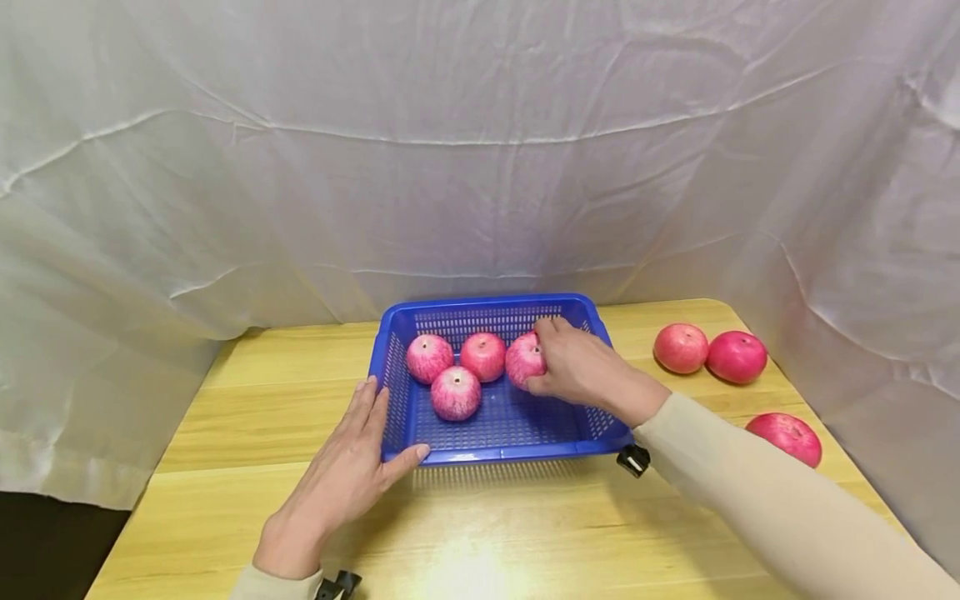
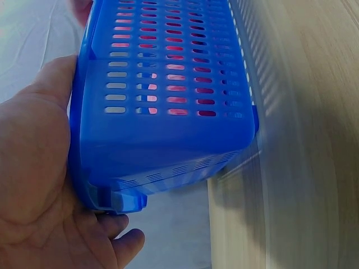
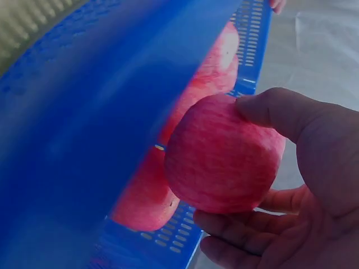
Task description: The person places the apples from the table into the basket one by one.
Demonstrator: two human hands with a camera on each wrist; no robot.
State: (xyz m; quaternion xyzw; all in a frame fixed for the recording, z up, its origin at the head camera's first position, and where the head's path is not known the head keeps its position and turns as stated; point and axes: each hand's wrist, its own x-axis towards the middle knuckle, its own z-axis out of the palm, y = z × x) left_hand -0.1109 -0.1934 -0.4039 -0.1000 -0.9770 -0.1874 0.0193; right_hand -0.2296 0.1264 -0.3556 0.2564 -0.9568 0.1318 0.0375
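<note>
Right hand [image 1: 581,367] pinches apple [image 1: 521,362] inside blue basket [image 1: 480,455]

The apple is just right of the basket's middle, beside three more apples [image 1: 456,395] toward its left. The left hand [image 1: 341,467] lies spread at the basket's near-left corner, touching it. Right of the basket, three loose apples [image 1: 681,348] rest on the bench [image 1: 277,400].

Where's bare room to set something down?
Free: table left of the basket and left hand; table in front, between that hand and right sleeve; basket floor, right of the front apple. Crowded: basket's back, three apples and right hand; table's right, three loose apples.
</note>
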